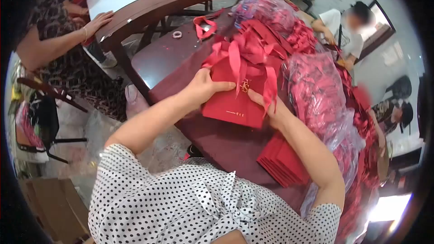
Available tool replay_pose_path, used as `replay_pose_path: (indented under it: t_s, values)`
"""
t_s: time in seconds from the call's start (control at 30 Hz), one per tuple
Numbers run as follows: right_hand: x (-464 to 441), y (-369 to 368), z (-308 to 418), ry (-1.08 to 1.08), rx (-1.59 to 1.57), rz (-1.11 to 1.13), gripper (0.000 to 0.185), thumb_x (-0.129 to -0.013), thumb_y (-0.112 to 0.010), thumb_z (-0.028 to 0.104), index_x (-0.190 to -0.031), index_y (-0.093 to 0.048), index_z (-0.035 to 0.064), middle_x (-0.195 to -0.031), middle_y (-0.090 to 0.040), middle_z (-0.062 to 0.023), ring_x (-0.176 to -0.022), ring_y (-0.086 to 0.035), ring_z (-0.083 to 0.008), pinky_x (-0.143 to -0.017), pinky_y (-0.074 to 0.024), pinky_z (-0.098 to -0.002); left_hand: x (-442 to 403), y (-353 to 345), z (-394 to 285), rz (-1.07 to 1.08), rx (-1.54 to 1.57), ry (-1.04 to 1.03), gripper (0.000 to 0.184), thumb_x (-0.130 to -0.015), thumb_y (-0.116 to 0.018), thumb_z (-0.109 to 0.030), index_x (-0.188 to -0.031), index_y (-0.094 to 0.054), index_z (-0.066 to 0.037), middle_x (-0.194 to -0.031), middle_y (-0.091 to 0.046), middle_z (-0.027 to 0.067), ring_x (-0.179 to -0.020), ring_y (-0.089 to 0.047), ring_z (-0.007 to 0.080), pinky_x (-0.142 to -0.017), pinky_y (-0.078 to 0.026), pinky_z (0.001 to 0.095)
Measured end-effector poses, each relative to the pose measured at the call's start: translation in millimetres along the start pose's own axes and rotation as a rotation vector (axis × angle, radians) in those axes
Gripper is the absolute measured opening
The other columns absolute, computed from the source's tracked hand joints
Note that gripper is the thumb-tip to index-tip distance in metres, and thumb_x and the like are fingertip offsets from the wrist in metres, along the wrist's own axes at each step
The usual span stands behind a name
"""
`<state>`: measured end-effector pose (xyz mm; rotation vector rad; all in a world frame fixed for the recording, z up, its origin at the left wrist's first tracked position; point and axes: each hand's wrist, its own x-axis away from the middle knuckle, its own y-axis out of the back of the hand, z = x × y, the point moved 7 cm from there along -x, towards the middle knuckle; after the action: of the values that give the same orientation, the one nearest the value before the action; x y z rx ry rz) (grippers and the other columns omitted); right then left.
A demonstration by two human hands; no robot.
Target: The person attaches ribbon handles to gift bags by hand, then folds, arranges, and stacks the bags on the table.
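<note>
Over the dark maroon tabletop (pixel 221 142), a red paper gift bag (pixel 231 107) with gold lettering is held between both my hands. My left hand (pixel 205 86) grips its left side, thumb lying across the front and fingers hidden behind. On the right side, my right hand (pixel 272 112) clasps the bag, its thumb beside the gold logo. Loose pink-red ribbon handles (pixel 234 58) hang over the front and partly cover my right hand. Just beyond lie more red bags (pixel 264 34) with ribbons. A stack of flat red bags (pixel 281 159) rests beneath my right forearm.
Plastic-wrapped bundles of red ribbon (pixel 314 86) line the right side. A small tape roll (pixel 177 35) and a loose ribbon loop (pixel 205 29) lie on the seat-like surface ahead. Another person's hand (pixel 97 22) rests on the wooden edge at left. More people sit at right.
</note>
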<state>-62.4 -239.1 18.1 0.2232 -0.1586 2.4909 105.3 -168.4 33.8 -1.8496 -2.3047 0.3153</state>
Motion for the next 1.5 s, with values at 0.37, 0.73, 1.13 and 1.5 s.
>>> replay_pose_path:
  t_s: [0.37,0.73,1.13,1.5]
  values:
    - [-67,-72,0,-0.211,-0.287,-0.124,0.061,-0.086,-0.060,0.053,-0.122,-0.052,0.0040,-0.109,-0.063,-0.0109,-0.097,-0.062,-0.0243,-0.080,-0.0519,-0.0458,-87,102,-28,0.206,-0.406,0.455,0.050,-0.076,-0.076,-0.020,-0.118,-0.056,0.000,-0.109,-0.064,0.0168,-0.088,-0.068,0.0235,-0.076,-0.057,0.0343]
    - [-43,-109,85,0.864,0.950,-0.093,0.035,-0.082,-0.067,0.025,-0.106,-0.058,0.0000,-0.105,-0.059,-0.0170,-0.101,-0.056,-0.0320,-0.089,-0.0452,-0.0387,-96,145,-24,0.228,-0.449,0.466,0.050,-0.074,-0.076,-0.014,-0.117,-0.054,0.000,-0.103,-0.066,0.0115,-0.085,-0.068,0.0208,-0.077,-0.056,0.0349]
    - [-81,-110,61,0.636,1.375,0.025,0.095,-0.082,-0.051,0.064,-0.142,-0.024,-0.0051,-0.145,-0.023,-0.0305,-0.137,-0.021,-0.0431,-0.112,-0.0192,-0.0485,-121,153,-38,0.311,-0.968,0.347,0.054,-0.074,-0.078,-0.031,-0.112,-0.058,0.002,-0.104,-0.065,0.0088,-0.095,-0.060,0.0150,-0.081,-0.047,0.0287]
    - [89,36,182,0.561,1.075,-0.420,0.037,-0.081,-0.069,0.020,-0.111,-0.062,-0.0013,-0.107,-0.066,-0.0133,-0.103,-0.061,-0.0215,-0.089,-0.0449,-0.0303,-114,137,-68,0.211,-0.836,0.306,0.062,-0.075,-0.077,-0.034,-0.118,-0.054,0.004,-0.104,-0.064,0.0089,-0.088,-0.063,0.0148,-0.075,-0.051,0.0279]
